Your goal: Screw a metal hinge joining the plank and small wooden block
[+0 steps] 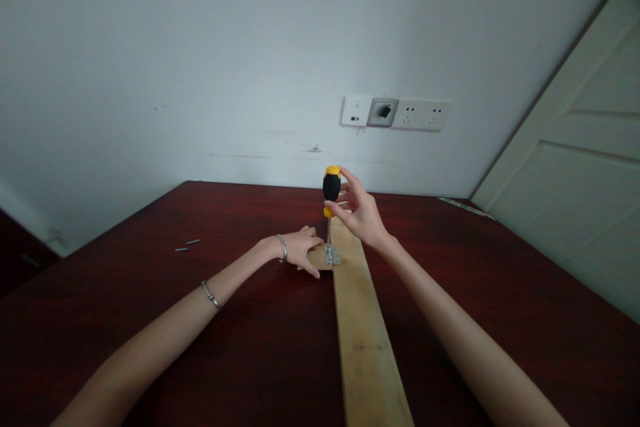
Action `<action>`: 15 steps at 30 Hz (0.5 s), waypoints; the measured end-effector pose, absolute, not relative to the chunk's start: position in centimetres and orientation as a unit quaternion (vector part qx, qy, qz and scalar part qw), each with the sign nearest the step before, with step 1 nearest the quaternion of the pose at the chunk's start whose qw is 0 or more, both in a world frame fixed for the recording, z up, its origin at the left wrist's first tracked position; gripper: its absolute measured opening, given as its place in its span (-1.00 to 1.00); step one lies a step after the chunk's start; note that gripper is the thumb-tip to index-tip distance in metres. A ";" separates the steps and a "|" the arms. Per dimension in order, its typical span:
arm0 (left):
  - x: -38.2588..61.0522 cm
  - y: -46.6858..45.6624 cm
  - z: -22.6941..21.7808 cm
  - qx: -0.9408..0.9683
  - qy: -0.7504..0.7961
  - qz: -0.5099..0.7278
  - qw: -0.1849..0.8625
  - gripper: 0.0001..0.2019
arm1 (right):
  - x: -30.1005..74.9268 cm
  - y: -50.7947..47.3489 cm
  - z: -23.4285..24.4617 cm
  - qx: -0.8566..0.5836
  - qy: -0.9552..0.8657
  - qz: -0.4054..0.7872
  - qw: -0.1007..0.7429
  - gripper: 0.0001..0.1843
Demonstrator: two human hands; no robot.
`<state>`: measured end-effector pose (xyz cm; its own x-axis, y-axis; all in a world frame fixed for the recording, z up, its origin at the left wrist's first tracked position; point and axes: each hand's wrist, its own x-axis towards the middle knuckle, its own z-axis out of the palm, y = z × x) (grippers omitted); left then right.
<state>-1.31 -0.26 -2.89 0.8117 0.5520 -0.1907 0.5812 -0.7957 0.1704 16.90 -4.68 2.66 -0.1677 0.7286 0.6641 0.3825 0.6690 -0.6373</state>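
Note:
A long pale wooden plank lies on the dark red table, running away from me. A small metal hinge sits at its left edge, joining a short wooden block. My left hand presses down on that block, fingers curled over it. My right hand pinches the black and yellow handle of a screwdriver, which stands upright with its tip down at the hinge.
Two small screws lie on the table at the left. A white wall with a row of sockets stands behind the table. A pale door is at the right.

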 end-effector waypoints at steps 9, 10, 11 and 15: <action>-1.2 -0.5 -2.5 0.946 0.297 -0.068 0.110 -0.17 | 16.9 -4.7 2.6 -0.372 -0.750 0.176 0.517 -0.19; -1.2 -0.5 -2.5 0.946 0.297 -0.069 0.110 -0.17 | 16.9 -4.7 2.6 -0.371 -0.752 0.175 0.516 -0.18; -1.2 -0.5 -2.5 0.946 0.297 -0.070 0.110 -0.17 | 16.9 -4.8 2.7 -0.370 -0.755 0.174 0.513 -0.17; -1.3 -0.3 -2.6 0.945 0.299 -0.072 0.108 -0.16 | 16.9 -5.0 3.0 -0.378 -0.765 0.157 0.497 -0.11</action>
